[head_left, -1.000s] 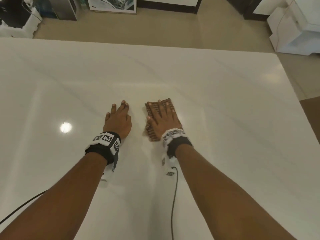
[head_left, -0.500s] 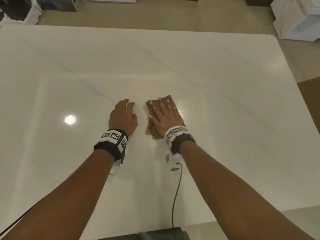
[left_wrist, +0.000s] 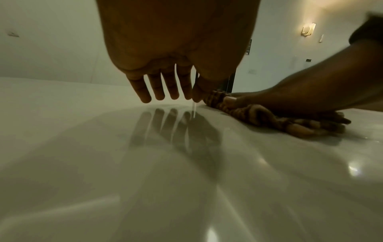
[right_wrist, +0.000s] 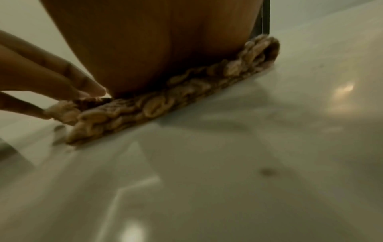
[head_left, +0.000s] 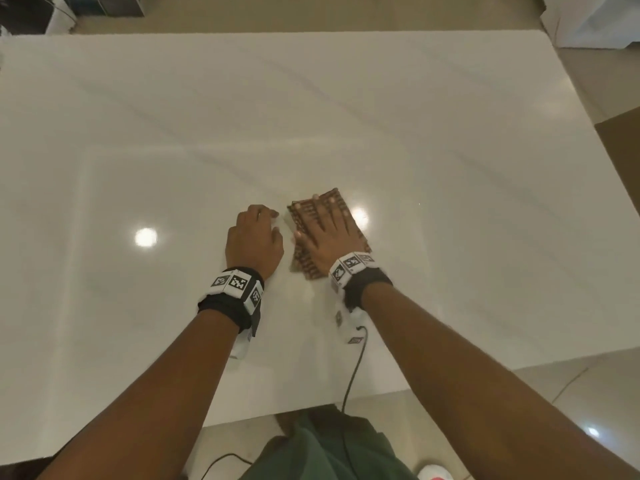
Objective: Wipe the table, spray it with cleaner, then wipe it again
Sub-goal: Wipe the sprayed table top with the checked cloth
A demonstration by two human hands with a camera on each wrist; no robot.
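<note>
Two bare hands rest on the white table (head_left: pixel 450 168) in the head view, side by side near the middle of its glossy top. The right hand (head_left: pixel 329 233) lies flat, palm down, fingers straight and slightly spread, pressing a folded brown patterned cloth (head_left: pixel 304 261) onto the surface; the cloth shows beyond the fingertips and along the thumb side, and nothing is gripped, only pressed. The left hand (head_left: pixel 254 240) sits just beside the cloth, apart from it by a narrow strip of table, its fingers bent downward with the tips toward the surface and holding nothing. Both wrists carry black bands with white coded markers (head_left: pixel 239 284), and a thin dark cable (head_left: pixel 353 372) runs from the right wrist back over the near edge. Two bright light reflections sit on the tabletop, one left of the hands and one just right of the cloth. From the left wrist view, the left hand (left_wrist: pixel 176 54) hangs over the table (left_wrist: pixel 82 163) with its fingers (left_wrist: pixel 159 88) straight and separated, tips at or just above the surface, empty; the right hand (left_wrist: pixel 300 96) is at the right edge, flat on the bunched cloth (left_wrist: pixel 259 114). From the right wrist view, which is blurred, the right hand (right_wrist: pixel 155 49) bears down on the cloth (right_wrist: pixel 165 101), whose thick knitted edge lies along the table (right_wrist: pixel 248 163), while the left hand's fingers (right_wrist: pixel 62 77) reach in from the left close to the cloth's corner.
</note>
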